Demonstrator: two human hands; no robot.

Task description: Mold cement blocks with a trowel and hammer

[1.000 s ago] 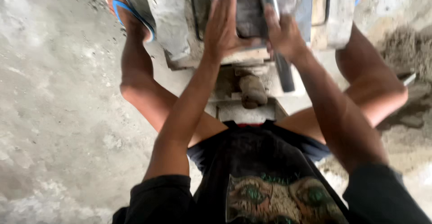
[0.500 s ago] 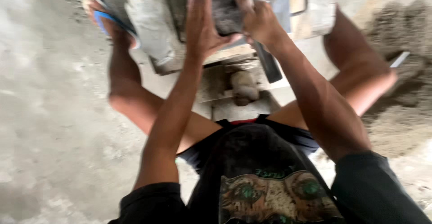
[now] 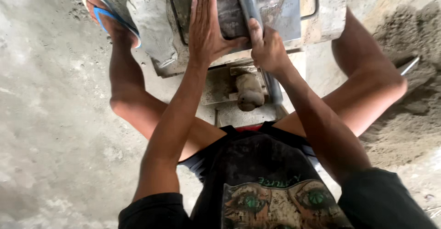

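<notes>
The left hand is pressing flat, fingers spread, on the block; the right hand is gripping the lever, ready for a firm pull.

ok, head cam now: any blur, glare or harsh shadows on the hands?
Head view: soft, even daylight, no glare and no hard shadows. The left hand, flat on the grey block, and the right hand, gripping the metal bar, are fairly sharp. The sand pile looks slightly soft, and the frame edges bend a little.
</notes>
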